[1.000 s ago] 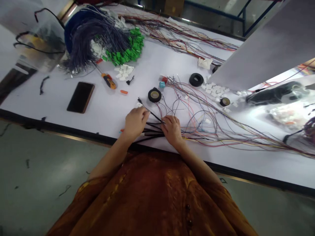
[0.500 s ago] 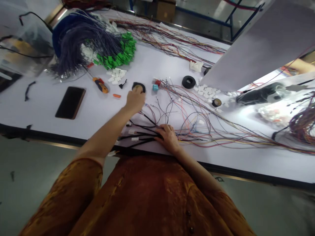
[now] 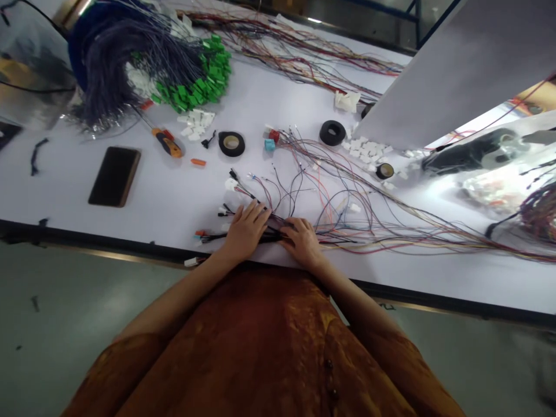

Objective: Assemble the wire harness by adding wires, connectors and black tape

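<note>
My left hand (image 3: 247, 230) lies over the black-sleeved wire branches (image 3: 271, 236) near the table's front edge, fingers stretched out and side by side. Just right of it, my right hand (image 3: 303, 240) has its thumb and fingers closed on the same wire bundle. White and black connectors stick out to the left of my left hand. Beyond the hands, a roll of black tape (image 3: 231, 143) lies flat on the table. Loose thin wires (image 3: 347, 200) fan out to the right, and a light-blue connector (image 3: 270, 145) sits by a red one (image 3: 274, 135).
A phone (image 3: 115, 176) and an orange-handled screwdriver (image 3: 167, 143) lie at left. Behind them are purple wires with green connectors (image 3: 200, 87). Another black roll (image 3: 332, 133), a small tape roll (image 3: 384, 171) and white connectors (image 3: 367, 152) sit by a slanted panel (image 3: 456, 69). A person's arm shows far right.
My left hand has let go of the black tape roll and come back toward me onto the wire branches. The roll now lies flat. My right hand stays on the bundle.
</note>
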{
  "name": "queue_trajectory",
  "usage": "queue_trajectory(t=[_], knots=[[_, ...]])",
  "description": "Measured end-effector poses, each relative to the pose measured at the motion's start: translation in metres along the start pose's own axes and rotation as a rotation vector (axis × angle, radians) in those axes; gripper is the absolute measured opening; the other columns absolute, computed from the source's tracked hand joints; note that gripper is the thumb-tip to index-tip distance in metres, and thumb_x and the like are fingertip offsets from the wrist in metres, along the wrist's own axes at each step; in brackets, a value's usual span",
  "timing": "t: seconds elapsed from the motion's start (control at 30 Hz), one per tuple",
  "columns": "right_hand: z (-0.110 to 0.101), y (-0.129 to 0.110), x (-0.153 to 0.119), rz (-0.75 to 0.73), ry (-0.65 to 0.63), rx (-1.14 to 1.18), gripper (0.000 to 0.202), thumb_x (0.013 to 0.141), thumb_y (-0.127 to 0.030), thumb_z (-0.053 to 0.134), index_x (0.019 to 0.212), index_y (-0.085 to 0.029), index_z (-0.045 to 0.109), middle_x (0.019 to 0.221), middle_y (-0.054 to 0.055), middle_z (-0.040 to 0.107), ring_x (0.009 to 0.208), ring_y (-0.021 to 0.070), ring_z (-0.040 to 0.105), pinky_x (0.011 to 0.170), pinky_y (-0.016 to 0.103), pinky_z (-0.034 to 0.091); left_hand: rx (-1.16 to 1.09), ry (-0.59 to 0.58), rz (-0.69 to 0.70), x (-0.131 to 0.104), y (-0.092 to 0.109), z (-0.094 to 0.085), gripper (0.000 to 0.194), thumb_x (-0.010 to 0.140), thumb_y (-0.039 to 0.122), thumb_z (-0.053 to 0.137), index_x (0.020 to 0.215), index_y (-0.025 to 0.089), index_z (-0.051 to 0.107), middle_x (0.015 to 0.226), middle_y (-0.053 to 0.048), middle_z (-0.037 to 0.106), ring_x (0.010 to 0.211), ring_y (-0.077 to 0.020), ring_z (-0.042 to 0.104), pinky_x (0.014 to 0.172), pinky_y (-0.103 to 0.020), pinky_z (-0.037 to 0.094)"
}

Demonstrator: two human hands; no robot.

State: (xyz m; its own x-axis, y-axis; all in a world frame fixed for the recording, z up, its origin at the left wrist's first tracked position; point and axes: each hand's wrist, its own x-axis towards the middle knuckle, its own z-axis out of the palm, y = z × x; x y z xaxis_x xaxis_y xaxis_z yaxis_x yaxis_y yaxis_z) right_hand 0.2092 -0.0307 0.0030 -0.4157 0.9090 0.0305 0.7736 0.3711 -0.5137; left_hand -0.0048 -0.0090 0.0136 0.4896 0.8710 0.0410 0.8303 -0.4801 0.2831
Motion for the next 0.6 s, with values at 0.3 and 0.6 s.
queue_trajectory(t=[0.3,0.6], knots=[[0.012,0.005,0.003,0.036,0.039,0.063,0.025,0.094,-0.03,0.061,0.115,-0.022,0.073,0.125,0.008,0.068,0.112,0.0262,0.056,0.101,0.044,0.048,-0.15,0.07,-0.14,0.051,-0.039,0.002,0.019,0.094,0.025,0.05,0.076,0.02,0.053,0.093,-0.011,0.059,0.098,-0.0286,0.055,0.093,-0.044,0.048],[-0.003,0.003,0.002,-0.019,0.019,0.197,0.031,0.092,-0.032,0.064,0.119,-0.019,0.07,0.125,0.011,0.067,0.113,0.0253,0.057,0.102,0.044,0.048,-0.178,0.137,-0.272,0.06,-0.043,0.006,0.013,0.085,0.015,0.054,0.097,0.019,0.056,0.116,-0.016,0.056,0.116,-0.0303,0.053,0.106,-0.048,0.043]])
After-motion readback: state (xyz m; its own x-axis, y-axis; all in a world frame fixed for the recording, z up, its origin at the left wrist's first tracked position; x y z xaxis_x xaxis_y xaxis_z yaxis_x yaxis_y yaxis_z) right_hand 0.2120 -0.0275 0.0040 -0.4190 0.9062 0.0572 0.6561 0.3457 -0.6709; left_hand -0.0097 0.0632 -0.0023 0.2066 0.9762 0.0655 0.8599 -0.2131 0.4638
